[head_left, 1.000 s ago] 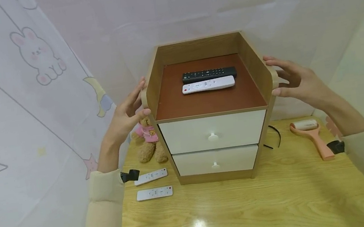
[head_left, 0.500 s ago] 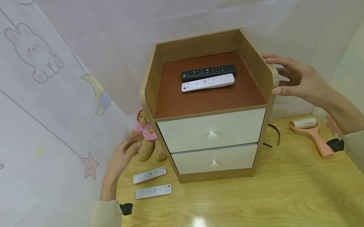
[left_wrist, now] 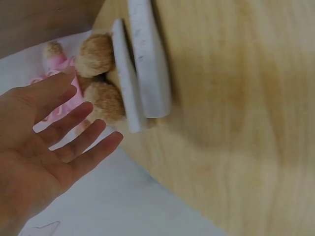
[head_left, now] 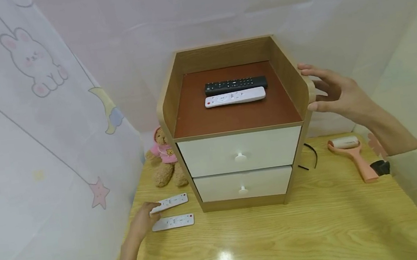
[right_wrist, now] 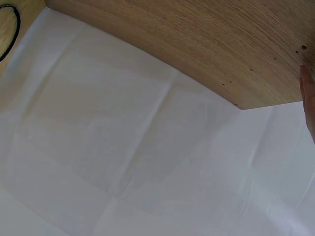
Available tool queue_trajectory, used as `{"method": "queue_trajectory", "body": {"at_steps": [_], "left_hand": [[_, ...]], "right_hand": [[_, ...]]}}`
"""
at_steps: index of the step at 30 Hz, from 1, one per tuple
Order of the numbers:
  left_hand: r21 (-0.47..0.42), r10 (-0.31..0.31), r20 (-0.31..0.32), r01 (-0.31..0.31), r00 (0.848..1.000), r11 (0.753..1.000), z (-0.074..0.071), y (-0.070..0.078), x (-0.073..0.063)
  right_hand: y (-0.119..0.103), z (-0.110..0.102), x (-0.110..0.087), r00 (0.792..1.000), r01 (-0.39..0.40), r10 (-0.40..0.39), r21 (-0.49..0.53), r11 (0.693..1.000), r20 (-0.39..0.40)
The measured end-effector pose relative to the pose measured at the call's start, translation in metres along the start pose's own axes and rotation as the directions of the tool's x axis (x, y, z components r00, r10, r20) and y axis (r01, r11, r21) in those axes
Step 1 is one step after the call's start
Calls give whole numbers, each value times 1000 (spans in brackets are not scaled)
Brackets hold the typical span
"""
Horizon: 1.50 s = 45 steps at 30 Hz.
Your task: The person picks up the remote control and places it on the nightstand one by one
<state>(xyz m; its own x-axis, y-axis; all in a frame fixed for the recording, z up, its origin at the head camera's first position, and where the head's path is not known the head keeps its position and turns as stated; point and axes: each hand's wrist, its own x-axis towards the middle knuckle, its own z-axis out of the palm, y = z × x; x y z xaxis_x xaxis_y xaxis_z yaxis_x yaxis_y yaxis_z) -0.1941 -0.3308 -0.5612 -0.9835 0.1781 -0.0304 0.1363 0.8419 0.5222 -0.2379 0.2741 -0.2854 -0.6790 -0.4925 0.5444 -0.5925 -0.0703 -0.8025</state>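
In the head view my left hand [head_left: 144, 221] reaches over the left end of the farther white remote control [head_left: 172, 201]. A nearer white remote control [head_left: 173, 222] lies in front of it on the table. The left wrist view shows the left hand [left_wrist: 54, 132] with fingers spread and nothing between them, beside the two remotes. My right hand [head_left: 339, 90] rests its fingertips and thumb against the right side panel of the small wooden cabinet [head_left: 247, 201]. On the cabinet's top lie a black remote control [head_left: 236, 84] and another white remote control [head_left: 235, 97].
A teddy bear [head_left: 162, 153] in a pink top sits against the cabinet's left side. To the right, an orange-handled lint roller [head_left: 359, 163] and a thin black band [head_left: 314, 155] lie on the table [head_left: 271, 244]. Two white drawers [head_left: 239, 152] face forward, both closed.
My left hand has left the cabinet's left side panel and moved down and toward me to the white remotes. The right hand stays at the right panel.
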Motion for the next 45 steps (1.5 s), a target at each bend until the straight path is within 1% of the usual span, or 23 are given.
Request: {"method": "queue_trajectory", "body": {"at_steps": [3,6,8,11,14,17,20,27,35,39,45], "left_hand": [[18,-32,28,32,999,999,9,-3,-7],[27,-38,25,38,999,999,15,-2,-11],[48,-28,5,27,1000,998,18,-1,-12],[44,2,-5,-1,1000,999,23,-3,-13],[34,28,10,-28,1000,999,28,-4,-14],[6,26,29,-26,999,1000,32,-5,-14],[0,21,35,-21,999,1000,36,-6,-15],[33,0,45,-2,999,999,38,-9,-14],[97,35,44,-39,998,995,39,-13,-13],[102,46,43,-50,998,994,39,-16,-14],[90,30,64,-36,997,995,43,-23,-13]], "right_hand": [[-1,0,-1,1000,-4,4,-15,1000,-1],[-1,0,-1,1000,-9,9,-21,1000,0],[-2,0,-1,1000,-11,11,-26,1000,0],[-2,1,0,1000,-14,14,-28,1000,-5],[-2,1,0,1000,-13,13,-31,999,-6],[-2,1,0,1000,-13,13,-28,1000,-6],[-2,2,0,1000,-15,15,-25,1000,-7],[-2,2,0,1000,-18,17,-30,999,-15],[-2,3,-1,999,-24,24,-12,1000,-21],[-2,3,-1,1000,-21,21,-8,1000,-19],[-3,3,0,1000,-22,22,-11,1000,-22]]}}
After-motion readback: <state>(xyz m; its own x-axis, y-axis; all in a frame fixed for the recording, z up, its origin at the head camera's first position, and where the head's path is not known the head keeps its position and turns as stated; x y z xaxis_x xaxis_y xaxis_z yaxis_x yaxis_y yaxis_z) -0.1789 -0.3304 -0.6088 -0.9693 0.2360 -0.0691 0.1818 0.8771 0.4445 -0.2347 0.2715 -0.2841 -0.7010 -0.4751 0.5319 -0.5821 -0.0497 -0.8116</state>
